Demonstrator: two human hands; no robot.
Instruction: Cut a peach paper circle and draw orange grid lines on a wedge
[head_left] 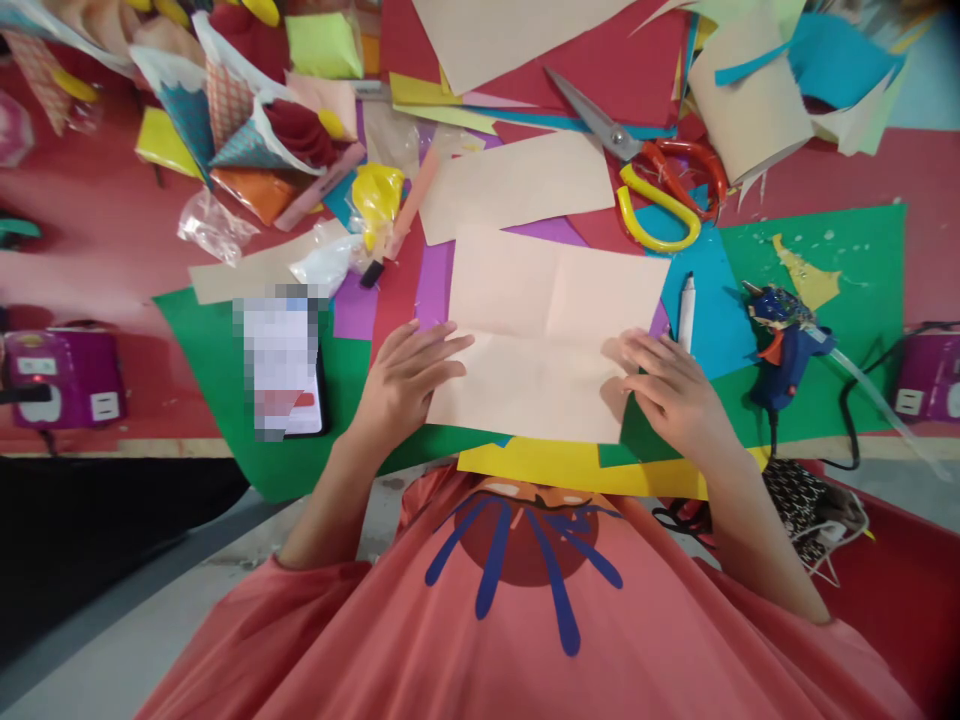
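Note:
A pale peach sheet of paper (555,345) lies in front of me, its creases crossing near the middle. My left hand (405,385) rests at its left edge, with fingers stretched out onto the sheet. At the right edge is my right hand (675,395), fingers spread and tips touching the paper. Neither hand grips anything. Just right of the sheet is a white marker (687,312). Scissors (619,142) with red and yellow handles lie above it, beside another peach paper piece (517,185).
A phone (309,375) lies left of my left hand. On the right sits a blue glue gun (784,360) with a cord, on green paper (862,270). Paper cones (247,130) crowd the upper left. Purple power sockets (67,380) stand at the left; yellow paper (540,468) overhangs the front edge.

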